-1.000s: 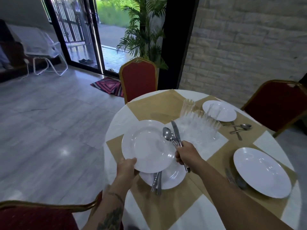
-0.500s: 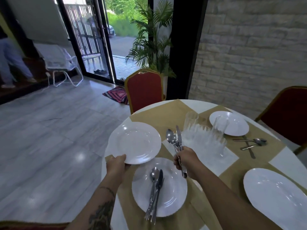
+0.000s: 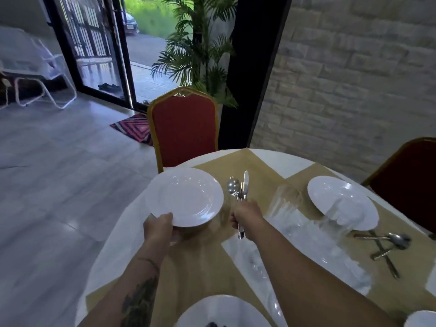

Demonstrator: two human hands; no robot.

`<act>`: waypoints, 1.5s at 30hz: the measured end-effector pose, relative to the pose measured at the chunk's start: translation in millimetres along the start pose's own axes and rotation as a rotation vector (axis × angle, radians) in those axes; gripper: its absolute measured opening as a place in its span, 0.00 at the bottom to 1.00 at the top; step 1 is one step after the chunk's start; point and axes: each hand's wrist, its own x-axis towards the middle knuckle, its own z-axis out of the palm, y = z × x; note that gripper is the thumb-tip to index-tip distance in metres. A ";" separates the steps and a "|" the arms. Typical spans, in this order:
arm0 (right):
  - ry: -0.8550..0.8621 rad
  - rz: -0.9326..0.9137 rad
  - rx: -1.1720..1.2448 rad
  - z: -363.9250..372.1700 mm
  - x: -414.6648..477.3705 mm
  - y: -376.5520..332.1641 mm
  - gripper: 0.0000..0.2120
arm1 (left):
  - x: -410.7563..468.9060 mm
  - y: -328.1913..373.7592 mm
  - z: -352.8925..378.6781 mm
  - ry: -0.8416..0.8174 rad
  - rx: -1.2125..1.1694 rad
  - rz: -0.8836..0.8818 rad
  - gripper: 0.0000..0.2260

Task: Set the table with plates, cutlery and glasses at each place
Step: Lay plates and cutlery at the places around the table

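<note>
Carefully now: over the round tan-and-white-clothed table, before the red gilt-framed chair, my left hand pinches the round white plate by its rim; I'd lower it flat. My right hand, fisted round the steel cutlery bundle, should lay that alongside.

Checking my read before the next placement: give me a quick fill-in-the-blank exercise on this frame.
1. The left hand holds a round white ____ by its near rim.
2. The shiny metal spoon and knife are gripped in the ____ hand.
3. The gold-framed chair ahead has a ____ upholstered back.
Missing words: plate; right; red.
</note>
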 end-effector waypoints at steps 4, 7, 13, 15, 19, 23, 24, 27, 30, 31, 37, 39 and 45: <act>0.072 0.016 -0.024 16.7 50.2 -7.5 0.20 | 37.7 -7.1 20.4 -0.019 0.042 0.009 0.23; 0.121 0.042 -0.095 19.7 70.4 -9.3 0.29 | 57.5 -9.7 30.1 -0.075 0.030 0.041 0.28; 0.197 -0.133 -0.324 22.2 74.1 -24.1 0.28 | 48.5 -2.3 36.6 -0.195 0.081 -0.068 0.06; 0.186 -0.188 -0.399 17.6 56.7 -24.4 0.25 | 34.4 0.5 28.3 -0.210 0.164 -0.084 0.06; 0.102 -0.320 -0.491 5.3 -1.5 -22.8 0.15 | -1.5 -3.5 -1.3 -0.258 0.380 -0.037 0.03; 0.001 -0.408 -0.449 -18.1 -71.2 19.2 0.16 | -56.9 -31.3 -45.8 -0.311 0.624 0.032 0.03; -0.017 -0.419 -0.429 -25.1 -90.4 34.7 0.15 | -73.5 -39.2 -54.4 -0.326 0.634 0.024 0.06; -0.087 -0.347 -0.426 -42.8 -145.2 86.5 0.14 | -118.2 -65.5 -82.1 -0.284 0.648 -0.004 0.06; -0.236 -0.175 -0.530 -61.2 -200.4 132.4 0.11 | -163.4 -85.8 -105.7 -0.219 0.719 -0.011 0.09; -0.307 -0.126 -0.579 -64.0 -214.8 144.5 0.14 | -176.7 -91.2 -111.3 -0.211 0.725 -0.017 0.08; -0.340 -0.062 -0.625 -59.6 -254.1 184.4 0.26 | -230.8 -113.9 -138.2 -0.168 0.724 -0.053 0.13; -0.297 -0.050 -0.626 -51.4 -252.5 189.6 0.30 | -236.4 -117.3 -145.0 -0.171 0.718 -0.073 0.14; -0.254 -0.073 -0.619 -51.2 -262.4 199.0 0.32 | -254.1 -126.5 -159.1 -0.176 0.691 -0.065 0.12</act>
